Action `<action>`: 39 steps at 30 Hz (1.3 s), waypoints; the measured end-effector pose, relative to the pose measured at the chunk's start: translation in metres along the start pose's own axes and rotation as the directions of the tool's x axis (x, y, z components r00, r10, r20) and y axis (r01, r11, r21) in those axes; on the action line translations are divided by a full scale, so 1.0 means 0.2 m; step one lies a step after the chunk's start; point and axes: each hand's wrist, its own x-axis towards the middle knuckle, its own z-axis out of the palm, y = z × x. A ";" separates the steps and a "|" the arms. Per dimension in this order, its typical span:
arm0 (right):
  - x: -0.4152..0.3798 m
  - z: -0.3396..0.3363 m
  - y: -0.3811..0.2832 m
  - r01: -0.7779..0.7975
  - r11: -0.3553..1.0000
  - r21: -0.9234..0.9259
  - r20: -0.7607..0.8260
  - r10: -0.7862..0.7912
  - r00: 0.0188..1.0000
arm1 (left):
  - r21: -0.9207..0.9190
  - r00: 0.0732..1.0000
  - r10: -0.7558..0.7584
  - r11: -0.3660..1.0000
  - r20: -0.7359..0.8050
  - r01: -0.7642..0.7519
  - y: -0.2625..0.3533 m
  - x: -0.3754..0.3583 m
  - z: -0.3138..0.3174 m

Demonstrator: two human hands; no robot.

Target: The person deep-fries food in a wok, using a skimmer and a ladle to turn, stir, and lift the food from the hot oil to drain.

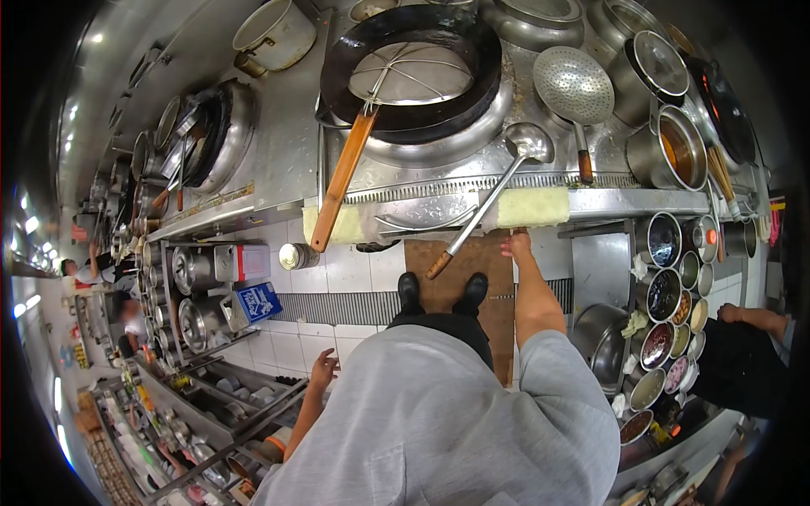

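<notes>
Bright, sharp fisheye view, black vignetted corners, glare on steel surfaces.

The right hand reaches forward to the steel edge of the table, just beside a yellow cloth and near the wooden handle of a ladle. The left hand hangs open, holding nothing. Farther away, a wire skimmer lies across a black wok. At right stand sauce bowls.
</notes>
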 end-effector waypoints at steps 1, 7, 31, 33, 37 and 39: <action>-0.01 0.00 -0.01 -0.005 1.000 -0.013 -0.006 0.005 1.000 | 0.000 1.000 0.000 1.000 -0.001 0.000 0.00 0.00 0.00; -0.02 -0.01 -0.03 -0.029 0.999 -0.036 0.007 0.029 1.000 | 0.023 1.000 -0.004 1.000 0.002 0.004 0.01 -0.02 0.00; -0.12 0.00 -0.07 -0.019 1.000 -0.021 -0.042 0.018 0.999 | 0.023 1.000 -0.007 1.000 0.003 0.007 -0.05 -0.01 0.00; -0.12 -0.01 -0.06 0.008 1.000 -0.002 -0.056 -0.008 0.998 | 0.035 1.000 0.002 0.999 0.006 -0.003 -0.02 -0.01 0.01; 0.03 -0.01 0.04 -0.006 1.000 0.011 -0.046 0.006 0.999 | 0.094 1.000 -0.012 0.996 0.014 0.011 0.04 -0.03 0.01; 0.12 -0.03 0.14 -0.158 0.987 0.038 0.105 0.153 0.983 | 0.049 1.000 -0.007 0.999 0.023 0.006 0.03 -0.02 0.01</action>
